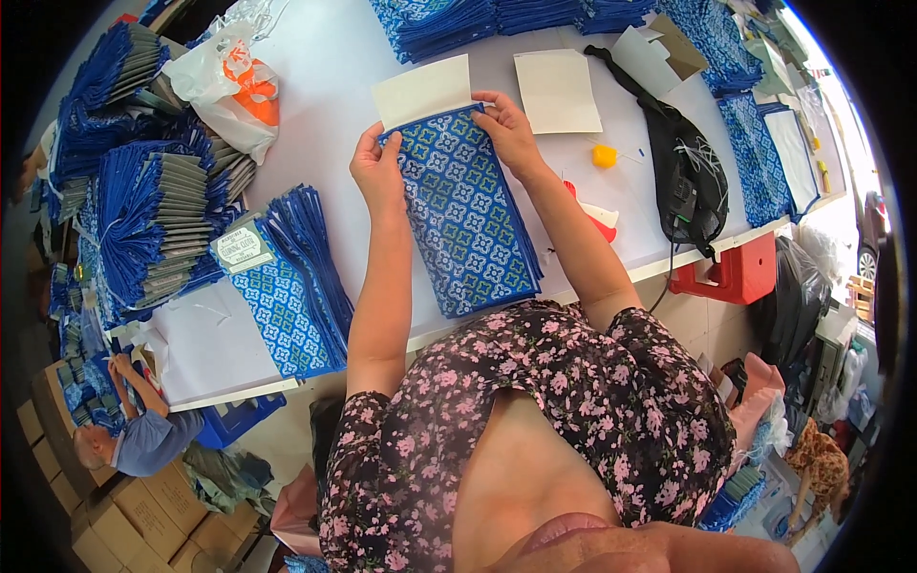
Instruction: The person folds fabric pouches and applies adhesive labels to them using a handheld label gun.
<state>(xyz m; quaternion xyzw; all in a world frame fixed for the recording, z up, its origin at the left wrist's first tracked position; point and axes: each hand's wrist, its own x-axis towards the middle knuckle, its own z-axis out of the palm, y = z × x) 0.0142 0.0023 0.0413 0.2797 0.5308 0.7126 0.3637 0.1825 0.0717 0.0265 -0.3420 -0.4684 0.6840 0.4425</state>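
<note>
1. While a fanned pile of finished blue bags (287, 277) lies at left on the desk (325, 67), the current patterned bag (465, 215) is judged mid-way: its cream card insert (423, 91) half protrudes.
2. Left hand (378, 170) pinches the bag's upper left edge.
3. Right hand (508, 132) grips the upper right corner by the card; hands apart, both closed on it.

White table (325, 67) carries: blue patterned bag (465, 215), cream card (557, 91), black pouch (686, 172), yellow ball (604, 156), white-orange plastic bag (229, 86), stacked blue bags (296, 277).
</note>
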